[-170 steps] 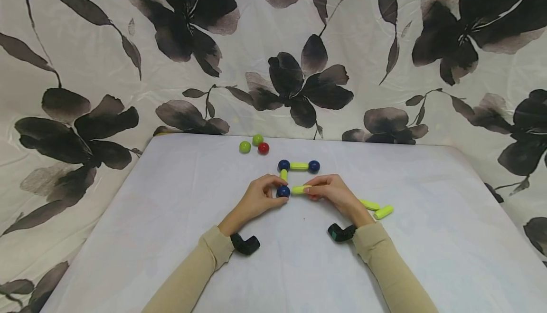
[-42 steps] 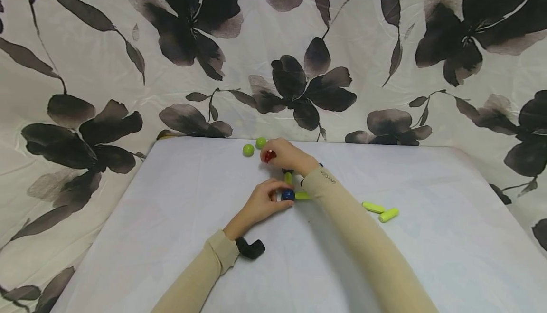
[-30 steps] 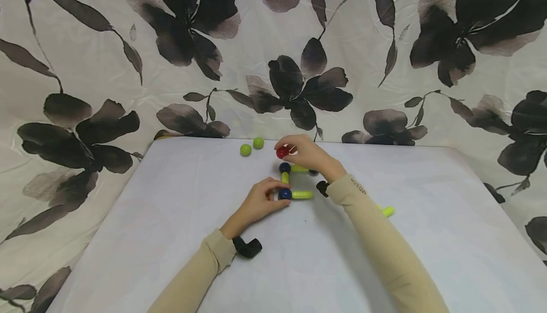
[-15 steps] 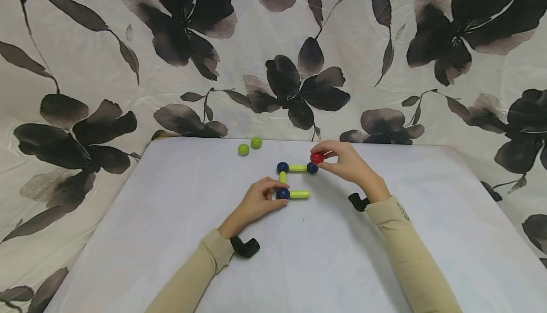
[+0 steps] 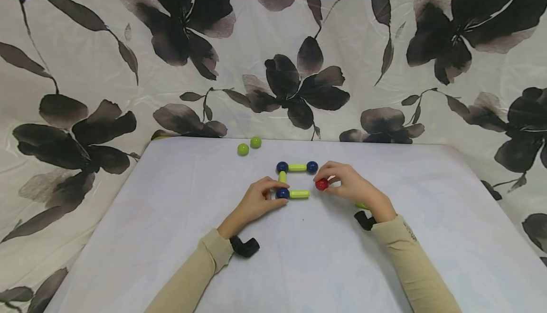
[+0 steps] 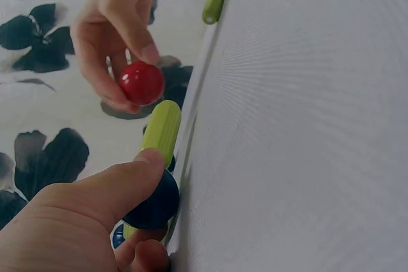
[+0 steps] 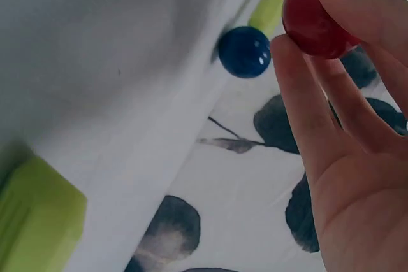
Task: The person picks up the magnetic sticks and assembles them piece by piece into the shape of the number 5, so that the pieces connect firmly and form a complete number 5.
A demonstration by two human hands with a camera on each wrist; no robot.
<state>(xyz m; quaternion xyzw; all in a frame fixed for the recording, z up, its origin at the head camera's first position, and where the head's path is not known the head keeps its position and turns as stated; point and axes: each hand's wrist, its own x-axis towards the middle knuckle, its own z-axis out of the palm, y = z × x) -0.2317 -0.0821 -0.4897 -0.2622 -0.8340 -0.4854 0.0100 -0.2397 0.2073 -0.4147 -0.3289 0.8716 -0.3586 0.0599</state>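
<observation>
My left hand [image 5: 257,200] pinches a dark blue ball [image 5: 282,193] between thumb and fingers at the near corner of a U-shaped chain. From that ball a yellow-green rod [image 5: 299,194] points right, its far end bare. Another rod [image 5: 282,177] runs back to a second blue ball [image 5: 282,167], and a third rod [image 5: 297,167] joins that to a blue ball [image 5: 312,166] at the right. A red ball [image 5: 322,184] sits between the thumb and fingers of my right hand [image 5: 348,184], just right of the bare rod end. The left wrist view shows the red ball [image 6: 142,83] close beyond the rod's tip.
Two green balls [image 5: 242,149] lie near the back edge of the white-covered table [image 5: 192,265]. Past my right wrist a loose yellow-green rod [image 5: 361,205] partly shows; two loose rods [image 6: 213,6] appear in the left wrist view. A floral cloth [image 5: 239,33] hangs behind.
My right hand picked up the red ball beside the green ones, carried it right over the chain, then brought it nearer, beside the bare rod end. My left hand kept its grip on the blue ball.
</observation>
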